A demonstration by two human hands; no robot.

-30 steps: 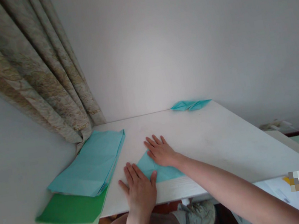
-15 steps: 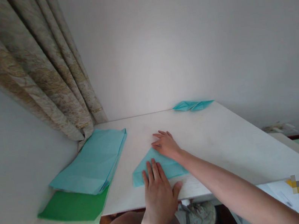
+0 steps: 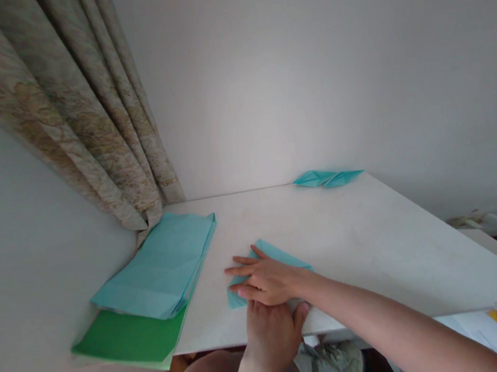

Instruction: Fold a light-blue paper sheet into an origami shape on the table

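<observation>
A folded light-blue sheet of paper (image 3: pixel 283 254) lies near the table's front edge, its peak pointing to the far side. Across it rests my right hand (image 3: pixel 271 279), flat with fingers spread towards the left. My left hand (image 3: pixel 273 331) is at the paper's near side, partly beneath my right hand. Its thumb sticks out to the right, while its fingers are mostly covered. Much of the paper is hidden under both hands.
Stacked blue paper (image 3: pixel 158 271) overlaps green paper (image 3: pixel 130 336) at the table's left. A folded blue paper piece (image 3: pixel 328 178) lies at the back by the wall. A patterned curtain (image 3: pixel 88 111) hangs at left. White papers (image 3: pixel 468 333) sit lower right.
My right hand has come from the paper's peak down and left, now lying over my left hand's fingers. My left hand stays near the front edge. The view has shifted slightly.
</observation>
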